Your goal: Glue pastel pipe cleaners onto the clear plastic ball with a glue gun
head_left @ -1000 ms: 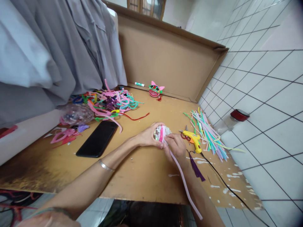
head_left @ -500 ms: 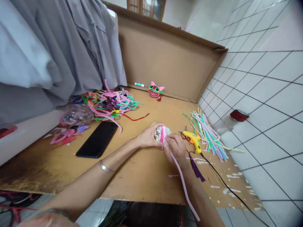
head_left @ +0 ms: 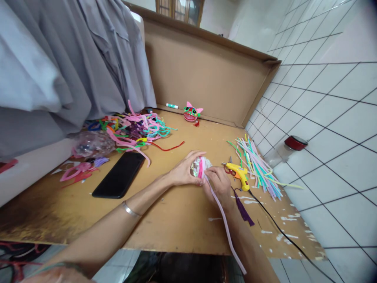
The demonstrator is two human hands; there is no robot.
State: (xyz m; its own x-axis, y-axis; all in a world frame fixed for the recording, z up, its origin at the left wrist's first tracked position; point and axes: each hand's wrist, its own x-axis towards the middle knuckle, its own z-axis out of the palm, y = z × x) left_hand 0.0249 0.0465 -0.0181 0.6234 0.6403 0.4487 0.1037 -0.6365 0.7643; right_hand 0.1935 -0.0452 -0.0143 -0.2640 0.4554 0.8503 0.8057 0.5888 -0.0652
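From where I stand, the left hand (head_left: 187,171) is curled around a shiny round piece (head_left: 202,167) banded in pink, up off the near middle of the table (head_left: 176,220), while the right hand (head_left: 219,184) pinches a lilac fuzzy stem (head_left: 226,225) against it, the loose length trailing toward five o'clock. Around that piece, a yellow glue gun (head_left: 241,175) sits at three o'clock, a black phone (head_left: 119,175) at nine, and a pink-eared figure (head_left: 191,113) near twelve.
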